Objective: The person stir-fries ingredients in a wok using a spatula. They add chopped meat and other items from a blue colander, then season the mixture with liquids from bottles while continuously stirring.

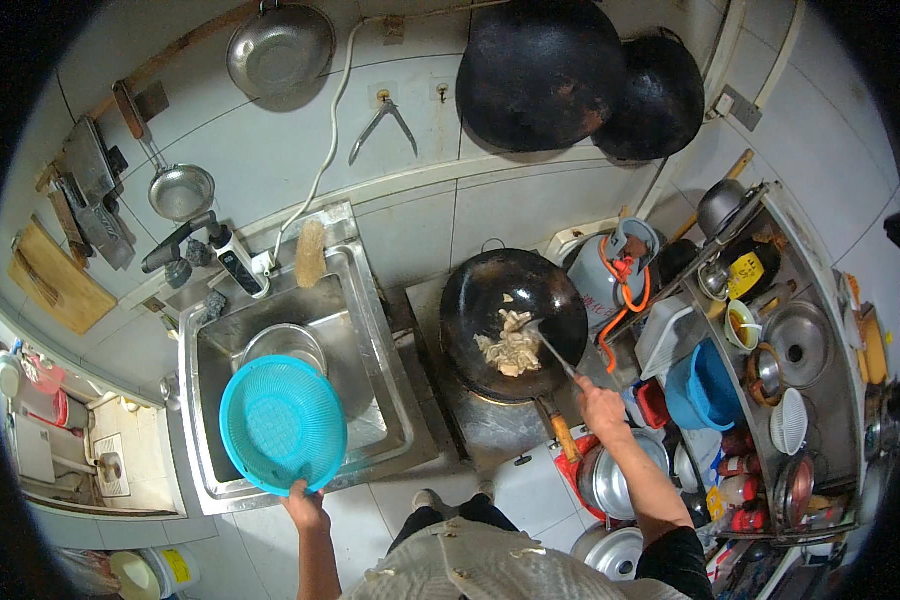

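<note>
My left hand (pixel 304 507) grips the near rim of a turquoise plastic colander (pixel 281 424), which is tilted over the near left part of the stainless steel sink (pixel 412 397). Nothing is visible inside the colander. Behind it, partly hidden, a round metal bowl (pixel 289 341) sits in the sink. My right hand (pixel 600 405) is closed around the handle of a metal spatula (pixel 559 356), whose head reaches into the food. Pale sliced pieces of food (pixel 511 345) lie in the bottom of a black wok (pixel 487 285) on the stove, its wooden handle (pixel 559 431) pointing towards me.
A gas cylinder (pixel 600 274) with an orange hose stands behind the wok to the right. Shelves (pixel 817 420) with bowls, jars and a blue basin (pixel 701 390) line the right side. Lidded pots (pixel 626 480) stand below my right forearm. A faucet (pixel 236 262) rises behind the sink.
</note>
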The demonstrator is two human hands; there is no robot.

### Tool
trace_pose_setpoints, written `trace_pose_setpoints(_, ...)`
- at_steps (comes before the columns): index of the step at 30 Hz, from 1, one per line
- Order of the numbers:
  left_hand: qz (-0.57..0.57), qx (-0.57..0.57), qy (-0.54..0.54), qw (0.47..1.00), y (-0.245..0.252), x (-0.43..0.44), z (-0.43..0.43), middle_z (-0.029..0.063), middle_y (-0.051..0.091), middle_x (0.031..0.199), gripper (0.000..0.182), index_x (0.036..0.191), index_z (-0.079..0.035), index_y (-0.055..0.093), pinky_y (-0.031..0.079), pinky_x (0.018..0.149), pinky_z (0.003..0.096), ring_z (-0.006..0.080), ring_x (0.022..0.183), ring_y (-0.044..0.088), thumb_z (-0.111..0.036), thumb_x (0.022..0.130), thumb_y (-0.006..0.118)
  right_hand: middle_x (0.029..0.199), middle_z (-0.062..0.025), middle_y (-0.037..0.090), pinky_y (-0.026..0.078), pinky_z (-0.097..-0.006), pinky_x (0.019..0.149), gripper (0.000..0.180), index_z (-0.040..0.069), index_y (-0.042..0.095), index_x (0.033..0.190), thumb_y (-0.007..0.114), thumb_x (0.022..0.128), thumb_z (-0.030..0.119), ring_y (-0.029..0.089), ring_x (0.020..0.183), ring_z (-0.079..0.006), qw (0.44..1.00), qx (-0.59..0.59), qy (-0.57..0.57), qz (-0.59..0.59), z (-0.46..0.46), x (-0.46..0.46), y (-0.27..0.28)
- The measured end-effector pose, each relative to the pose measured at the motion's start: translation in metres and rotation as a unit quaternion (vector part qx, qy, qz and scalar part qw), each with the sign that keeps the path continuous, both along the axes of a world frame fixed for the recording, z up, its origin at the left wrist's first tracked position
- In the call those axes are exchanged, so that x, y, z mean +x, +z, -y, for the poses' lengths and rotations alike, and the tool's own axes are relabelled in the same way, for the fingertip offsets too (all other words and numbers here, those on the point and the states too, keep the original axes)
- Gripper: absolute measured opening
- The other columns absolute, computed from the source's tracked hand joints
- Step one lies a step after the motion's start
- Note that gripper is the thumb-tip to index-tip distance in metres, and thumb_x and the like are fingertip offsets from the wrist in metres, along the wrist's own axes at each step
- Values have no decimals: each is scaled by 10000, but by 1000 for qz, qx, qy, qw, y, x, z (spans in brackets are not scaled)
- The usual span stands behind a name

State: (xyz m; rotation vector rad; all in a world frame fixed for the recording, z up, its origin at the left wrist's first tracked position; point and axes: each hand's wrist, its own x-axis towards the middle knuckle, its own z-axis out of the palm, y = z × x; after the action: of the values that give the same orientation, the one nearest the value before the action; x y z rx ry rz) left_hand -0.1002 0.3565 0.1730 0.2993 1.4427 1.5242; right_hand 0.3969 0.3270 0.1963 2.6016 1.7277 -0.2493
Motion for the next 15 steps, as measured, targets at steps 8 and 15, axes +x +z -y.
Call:
trace_pose_setpoints(8,2,29,-46,998,4,13,-10,46,533,879,361,1054,-72,457,403,482,256,156,650,515,-48,696,497,895,-212,617,464,-495,703,345,211,441,1197,498,859,245,583,851,-394,980,67,-140,-122,-66,-26,-37)
trace_pose_setpoints(15,7,35,-50,998,3,-1,-2,36,521,874,354,1051,-82,454,407,516,262,149,669,506,-46,700,491,873,-203,624,452,-464,765,336,191,485,1164,528,831,208,591,843,-375,992,-17,-7,-125,-5,-19,16)
